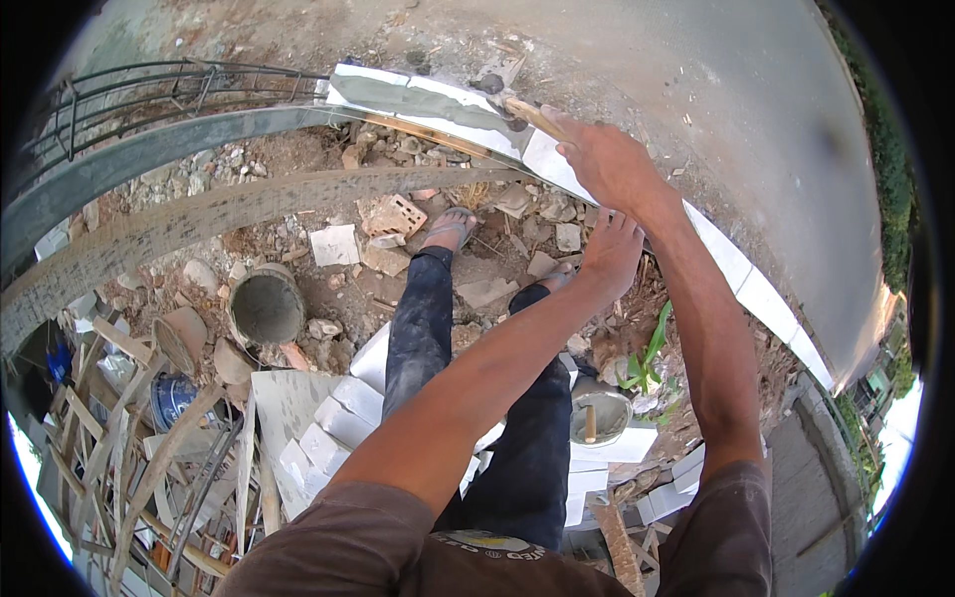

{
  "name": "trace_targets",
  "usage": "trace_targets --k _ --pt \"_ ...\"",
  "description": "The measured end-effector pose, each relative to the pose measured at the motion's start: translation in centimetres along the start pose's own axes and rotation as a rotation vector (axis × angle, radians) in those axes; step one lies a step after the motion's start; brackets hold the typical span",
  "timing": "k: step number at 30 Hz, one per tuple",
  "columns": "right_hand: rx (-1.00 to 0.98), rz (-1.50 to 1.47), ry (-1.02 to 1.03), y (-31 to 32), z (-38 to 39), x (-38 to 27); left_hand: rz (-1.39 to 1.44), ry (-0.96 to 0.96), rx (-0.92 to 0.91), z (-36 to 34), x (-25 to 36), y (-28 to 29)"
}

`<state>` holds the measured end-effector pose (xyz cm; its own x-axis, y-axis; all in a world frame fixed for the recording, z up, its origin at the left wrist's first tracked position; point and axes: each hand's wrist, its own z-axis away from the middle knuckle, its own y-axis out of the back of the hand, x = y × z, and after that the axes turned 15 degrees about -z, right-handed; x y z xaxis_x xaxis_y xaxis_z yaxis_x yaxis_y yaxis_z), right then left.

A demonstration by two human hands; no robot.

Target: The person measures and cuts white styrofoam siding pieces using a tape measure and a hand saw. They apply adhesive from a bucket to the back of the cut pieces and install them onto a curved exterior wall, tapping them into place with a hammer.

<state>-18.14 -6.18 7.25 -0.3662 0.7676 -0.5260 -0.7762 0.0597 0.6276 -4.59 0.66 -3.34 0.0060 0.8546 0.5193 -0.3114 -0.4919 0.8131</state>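
Note:
My right hand (609, 164) is closed around the wooden handle of a mallet (535, 116). Its dark head lies over the row of white blocks (731, 257), where a grey mortar layer (428, 100) coats the blocks' top at the left. Below and close to that hand, my left hand (614, 249) rests against the near side of the row. Its fingers are extended and together, with nothing visible in them; the fingertips lie at the block's edge.
A steel rebar cage (189, 90) and a long plank (249, 199) stretch leftward. Rubble and a broken hollow brick (396, 216) surround my feet. A bucket of mortar (267, 304) stands left; another bucket (602, 423) with a wooden handle inside is right. Loose white blocks (343, 413) lie behind.

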Motion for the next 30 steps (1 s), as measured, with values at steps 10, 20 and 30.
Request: trace_targets --k 10,20,30 --pt "0.928 -1.832 -0.598 -8.5 17.8 6.9 -0.036 0.042 -0.406 19.4 -5.1 5.2" --pt "1.748 -2.381 -0.336 -8.7 10.8 17.0 -0.184 0.032 -0.549 28.5 -8.0 10.5" --pt "1.158 -1.425 -0.743 -24.1 23.5 8.1 -0.323 -0.098 -0.598 27.2 -9.3 11.8"
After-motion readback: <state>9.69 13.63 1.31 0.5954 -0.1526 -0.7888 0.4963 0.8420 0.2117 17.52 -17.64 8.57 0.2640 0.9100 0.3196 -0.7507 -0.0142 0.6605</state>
